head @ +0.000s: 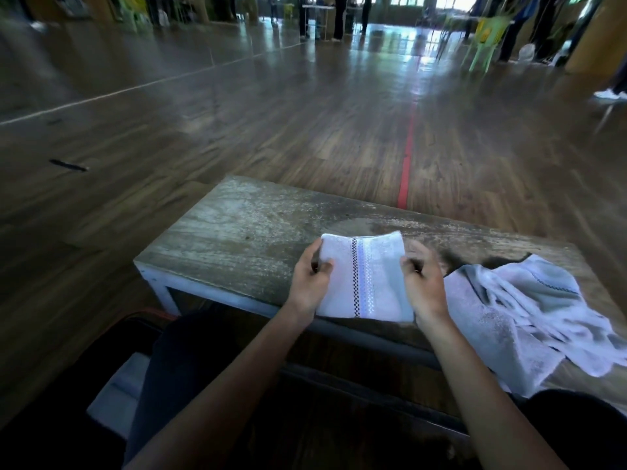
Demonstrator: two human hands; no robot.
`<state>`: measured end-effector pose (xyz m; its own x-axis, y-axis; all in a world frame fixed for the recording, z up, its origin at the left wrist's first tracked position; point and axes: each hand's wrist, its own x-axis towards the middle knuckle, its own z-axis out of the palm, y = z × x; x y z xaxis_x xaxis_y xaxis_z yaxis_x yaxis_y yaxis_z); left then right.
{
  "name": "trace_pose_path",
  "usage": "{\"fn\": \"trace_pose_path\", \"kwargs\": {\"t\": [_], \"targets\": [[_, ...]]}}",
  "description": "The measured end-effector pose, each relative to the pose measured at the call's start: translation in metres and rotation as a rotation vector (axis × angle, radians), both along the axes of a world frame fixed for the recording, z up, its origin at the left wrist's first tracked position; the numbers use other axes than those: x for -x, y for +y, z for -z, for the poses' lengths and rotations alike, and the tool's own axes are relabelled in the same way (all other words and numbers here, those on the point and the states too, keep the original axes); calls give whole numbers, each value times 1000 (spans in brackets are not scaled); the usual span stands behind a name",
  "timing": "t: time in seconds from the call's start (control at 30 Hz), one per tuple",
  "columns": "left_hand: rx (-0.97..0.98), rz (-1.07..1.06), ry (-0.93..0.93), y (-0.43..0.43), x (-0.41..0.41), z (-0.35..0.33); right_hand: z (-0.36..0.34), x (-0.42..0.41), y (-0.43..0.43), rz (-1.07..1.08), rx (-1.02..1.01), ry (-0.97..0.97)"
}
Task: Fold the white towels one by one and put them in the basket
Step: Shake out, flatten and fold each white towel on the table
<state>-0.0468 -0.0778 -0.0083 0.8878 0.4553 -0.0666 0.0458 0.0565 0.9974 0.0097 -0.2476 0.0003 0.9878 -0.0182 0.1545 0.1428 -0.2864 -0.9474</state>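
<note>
Two bare hands are holding a small folded white terry towel (366, 283) with a black checked stripe and a pale lilac band running down its middle. I am watching through the head camera, looking down over both forearms.

The left grip (310, 283) is pinching the towel's left edge, with the thumb lying on top and the fingers curling round the edge. The right grip (424, 290) is grasping the right edge in the same way, though its fingers are showing slightly blurred. The towel is sitting between the two hands at the near edge of a weathered grey-brown wooden desk (237, 232) with a pale metal frame. Its far edge is sagging a little in the middle.

Just beside the right grip, a loose heap of crumpled white towels (529, 317) is lying on the right part of the desk, one corner hanging over the near edge.

Low on the left, a folded white cloth (115, 395) is lying in something dark; I cannot tell whether that is the basket.

Beyond the desk, a brown wooden plank floor (305, 130) is stretching away, with a thin red line (407, 157) crossing it. A light green plastic chair (485, 42) is standing far off at the upper right.
</note>
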Motion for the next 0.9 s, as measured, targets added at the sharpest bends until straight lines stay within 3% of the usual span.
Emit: {"fn": "trace_pose_path", "kwargs": {"t": [0.2,0.6,0.9], "targets": [[-7,-112,-127,23,64,-24,-30,48,26,-141,-49,-130],[-78,-443,-220,117,193,-58,-63,120,159,-519,-103,10],[-41,-731,-89,182,273,-33,-26,156,279,-875,-14,94]]}}
